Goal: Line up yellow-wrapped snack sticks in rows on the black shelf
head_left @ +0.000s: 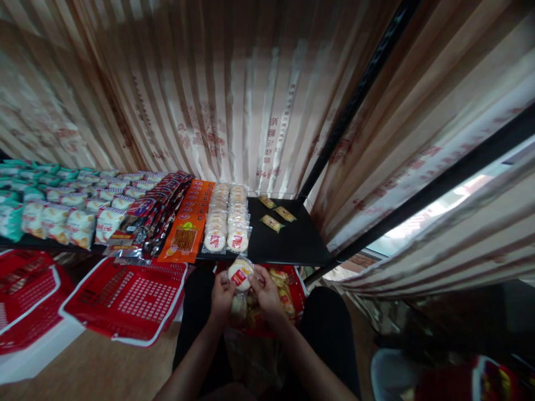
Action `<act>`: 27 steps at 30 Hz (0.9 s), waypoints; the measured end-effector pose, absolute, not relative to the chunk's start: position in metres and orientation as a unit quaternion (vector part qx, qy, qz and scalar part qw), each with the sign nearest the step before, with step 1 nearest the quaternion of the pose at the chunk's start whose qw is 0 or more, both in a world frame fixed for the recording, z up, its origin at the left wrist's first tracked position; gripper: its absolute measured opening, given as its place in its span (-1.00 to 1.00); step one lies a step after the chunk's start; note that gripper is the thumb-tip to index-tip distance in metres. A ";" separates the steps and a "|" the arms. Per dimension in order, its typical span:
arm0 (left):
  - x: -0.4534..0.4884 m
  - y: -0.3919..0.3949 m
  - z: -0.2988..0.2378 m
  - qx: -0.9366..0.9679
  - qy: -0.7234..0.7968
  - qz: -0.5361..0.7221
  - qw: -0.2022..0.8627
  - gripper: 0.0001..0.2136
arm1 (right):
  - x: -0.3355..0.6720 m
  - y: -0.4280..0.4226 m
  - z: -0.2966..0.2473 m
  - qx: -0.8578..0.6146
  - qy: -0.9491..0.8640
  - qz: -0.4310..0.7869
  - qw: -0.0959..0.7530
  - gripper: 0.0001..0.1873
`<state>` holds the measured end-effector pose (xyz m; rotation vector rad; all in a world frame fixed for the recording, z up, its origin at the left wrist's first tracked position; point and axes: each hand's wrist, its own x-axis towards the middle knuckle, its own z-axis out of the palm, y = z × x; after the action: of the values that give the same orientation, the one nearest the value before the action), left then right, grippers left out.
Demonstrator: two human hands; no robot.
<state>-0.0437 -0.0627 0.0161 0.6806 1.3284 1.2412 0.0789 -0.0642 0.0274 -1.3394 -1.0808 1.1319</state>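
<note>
Between my two hands is a round white packaged cracker (240, 274) in clear wrap with a red label. My left hand (223, 294) pinches its left edge, and my right hand (266, 291) grips its right edge. Below them, between my knees, a red basket (298, 295) holds several yellow-wrapped packets (285, 295) and other round packs, partly hidden by my hands and forearms. Just beyond, two rows of similar round white packs (237, 223) lie on the black shelf (292, 248).
Left of the rows are an orange snack bag (184, 228), dark snack packs (156, 214), white packets (79, 225) and green packets (10, 217). Small yellow packets (272, 223) lie at right. Red baskets (125, 301) stand at lower left. A black pole (355, 100) and curtains (234, 83) bound the shelf.
</note>
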 end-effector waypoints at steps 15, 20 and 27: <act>-0.047 -0.028 0.034 0.474 0.639 0.471 0.382 -0.81 | 0.076 -0.027 0.052 -0.593 -0.506 0.381 0.497 -0.76; -0.046 -0.030 0.045 0.576 0.653 0.430 0.239 -0.67 | 0.082 -0.008 0.059 -0.634 -0.548 0.319 0.442 -0.83; -0.055 -0.015 0.056 0.637 0.671 0.375 0.062 -0.51 | 0.082 0.019 0.066 -0.646 -0.613 0.254 0.378 -0.86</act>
<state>-0.0548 -0.0147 0.0559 1.9255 2.0270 1.1346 0.0823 0.0194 0.0662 -1.6522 -1.5663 0.6490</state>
